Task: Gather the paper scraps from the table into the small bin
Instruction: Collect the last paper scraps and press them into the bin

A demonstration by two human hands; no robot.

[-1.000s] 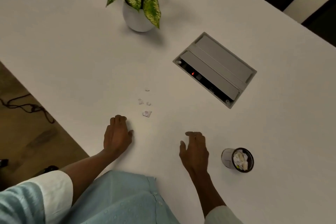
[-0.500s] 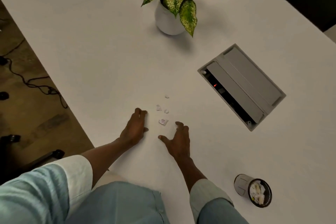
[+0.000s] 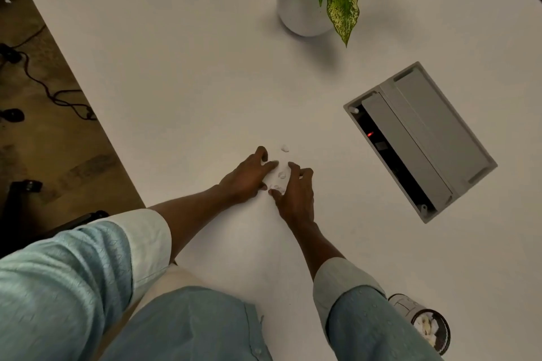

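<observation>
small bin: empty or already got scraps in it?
Not empty. White paper scraps show inside the small bin, below its dark rim.

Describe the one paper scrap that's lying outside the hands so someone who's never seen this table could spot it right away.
Start at the grey rectangular cable box set into the white table and look toward the two hands. Just beyond the left hand fingertips lies a tiny white paper scrap. Unlike the other white scraps cupped between the left and right hand, it sits alone, uncovered.

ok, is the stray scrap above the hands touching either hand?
Apart. The head view shows bare table between the stray scrap and both the left hand and right hand.
</observation>
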